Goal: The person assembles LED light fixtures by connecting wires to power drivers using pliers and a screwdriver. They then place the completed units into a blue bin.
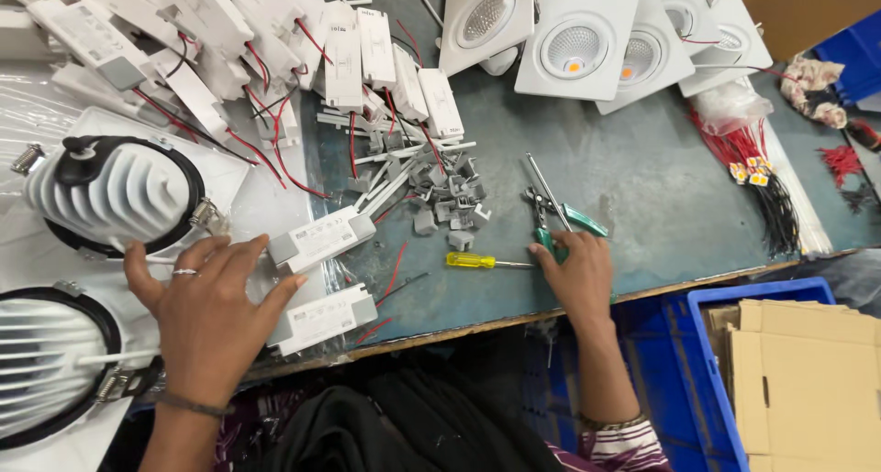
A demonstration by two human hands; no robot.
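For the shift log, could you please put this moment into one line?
left hand: flat on white driver box | right hand: on green-handled pliers | yellow screwdriver: lying between the hands

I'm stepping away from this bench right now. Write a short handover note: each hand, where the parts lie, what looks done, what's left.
Left hand: flat and open on the white driver boxes beside the finned downlight.
Right hand: on the green-handled pliers; whether it grips them cannot be told.
Yellow screwdriver lies untouched between the hands.
Grey clips heaped mid-bench; more drivers piled top left.
Done, apparently: square white lamps stacked at the far edge.
Left: the two near drivers' red leads hang loose, seemingly unconnected.
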